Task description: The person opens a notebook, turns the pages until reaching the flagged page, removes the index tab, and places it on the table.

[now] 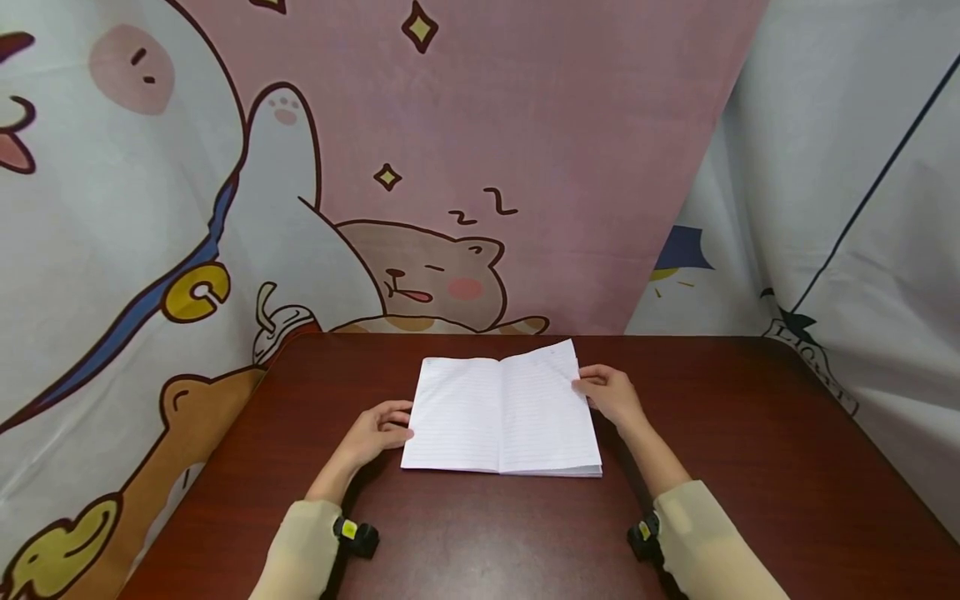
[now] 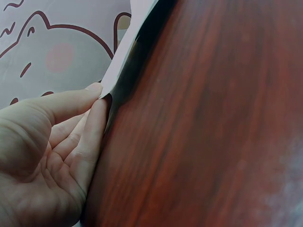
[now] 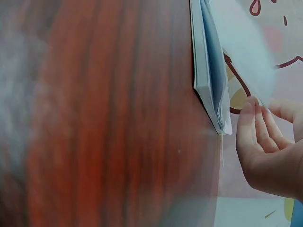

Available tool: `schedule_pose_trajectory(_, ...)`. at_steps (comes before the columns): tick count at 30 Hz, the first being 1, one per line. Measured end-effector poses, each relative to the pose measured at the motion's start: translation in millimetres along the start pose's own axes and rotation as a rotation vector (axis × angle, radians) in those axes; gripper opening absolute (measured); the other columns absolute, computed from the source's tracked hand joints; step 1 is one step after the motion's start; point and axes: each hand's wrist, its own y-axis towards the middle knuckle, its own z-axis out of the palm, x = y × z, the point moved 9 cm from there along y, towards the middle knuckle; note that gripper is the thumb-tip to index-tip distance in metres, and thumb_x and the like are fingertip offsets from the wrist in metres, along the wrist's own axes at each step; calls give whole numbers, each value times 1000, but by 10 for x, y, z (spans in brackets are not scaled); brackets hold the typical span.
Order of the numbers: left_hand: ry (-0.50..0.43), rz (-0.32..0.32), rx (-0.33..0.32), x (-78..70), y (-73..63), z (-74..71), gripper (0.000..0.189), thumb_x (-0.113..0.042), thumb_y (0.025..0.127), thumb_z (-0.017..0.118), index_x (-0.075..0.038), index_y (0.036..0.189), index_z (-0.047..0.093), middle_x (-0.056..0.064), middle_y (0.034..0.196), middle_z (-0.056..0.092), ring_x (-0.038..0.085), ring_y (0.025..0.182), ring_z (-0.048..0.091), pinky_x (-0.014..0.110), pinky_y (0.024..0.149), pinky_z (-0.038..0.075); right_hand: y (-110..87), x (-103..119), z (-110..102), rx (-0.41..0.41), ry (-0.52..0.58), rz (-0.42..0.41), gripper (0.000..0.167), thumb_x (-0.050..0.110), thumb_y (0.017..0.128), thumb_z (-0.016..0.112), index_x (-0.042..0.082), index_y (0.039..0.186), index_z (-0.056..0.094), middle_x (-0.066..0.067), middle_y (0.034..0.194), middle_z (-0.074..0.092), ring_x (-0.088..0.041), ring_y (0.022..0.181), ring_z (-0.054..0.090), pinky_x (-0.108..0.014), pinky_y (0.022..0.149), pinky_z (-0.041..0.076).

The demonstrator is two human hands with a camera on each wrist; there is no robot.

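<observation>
An open notebook (image 1: 461, 417) with white lined pages lies on the dark reddish-brown table. My left hand (image 1: 377, 432) pinches its left edge between thumb and fingers; in the left wrist view the thumb lies over the page edge (image 2: 116, 71) with the fingers beneath. At the right side, my right hand (image 1: 611, 393) pinches the edge of a page (image 1: 547, 400), whose upper corner is raised. The right wrist view shows this lifted page (image 3: 246, 47) standing away from the stack of pages (image 3: 201, 56) below, held between thumb and fingertips (image 3: 247, 111).
The wooden table (image 1: 487, 533) stretches around the notebook on all sides. Behind it hangs a pink and white cloth (image 1: 585, 167) with cartoon animals. A white cloth (image 1: 862, 208) hangs at the right. Black camera bands (image 1: 360, 537) sit at both wrists.
</observation>
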Motion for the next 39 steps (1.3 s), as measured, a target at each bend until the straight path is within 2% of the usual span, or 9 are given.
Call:
schedule_pose_trajectory(4, -4, 3, 1, -3, 3, 5, 52, -4, 90, 71, 2, 138, 53, 23, 119, 62, 14, 90, 63, 30, 81, 59, -21, -3, 79, 69, 49, 17, 42, 16, 96, 64, -6, 132, 56, -24, 125, 66, -9, 90, 63, -29, 78, 55)
schedule_pose_trajectory(11, -10, 0, 3, -8, 5, 9, 52, -4, 90, 71, 2, 138, 53, 23, 119, 62, 14, 90, 63, 29, 80, 59, -40, 23, 160, 120, 127, 20, 49, 10, 97, 60, -9, 140, 46, -30, 134, 58, -7, 82, 64, -26, 71, 56)
schedule_pose_trajectory(18, -6, 18, 9, -26, -4, 13, 53, -4, 89, 71, 4, 138, 52, 24, 118, 62, 11, 88, 63, 27, 79, 59, -47, 81, 204, 149, 181, -11, 48, 7, 98, 58, -9, 141, 43, -33, 134, 56, -6, 80, 64, -26, 69, 56)
schedule_pose_trajectory(26, -5, 13, 9, -23, -9, 5, 52, -3, 89, 71, 2, 138, 53, 23, 119, 62, 14, 90, 63, 29, 80, 59, -27, 140, 228, 156, 224, -31, 49, 6, 96, 58, -8, 141, 44, -34, 133, 56, -5, 77, 65, -24, 68, 56)
schedule_pose_trajectory(34, 11, 8, -1, -21, -13, -6, 52, -5, 90, 71, 1, 138, 53, 23, 120, 62, 15, 91, 63, 30, 81, 59, -57, 236, 265, 167, 279, -37, 48, 3, 95, 58, -7, 141, 44, -27, 123, 64, -5, 72, 65, -24, 65, 56)
schedule_pose_trajectory(39, 18, 2, -11, -23, -23, -10, 51, -6, 90, 71, 0, 138, 54, 22, 120, 62, 16, 92, 64, 32, 82, 59, -70, 273, 265, 162, 268, -37, 48, 7, 96, 58, -4, 141, 45, -27, 126, 63, -4, 72, 64, -25, 63, 55)
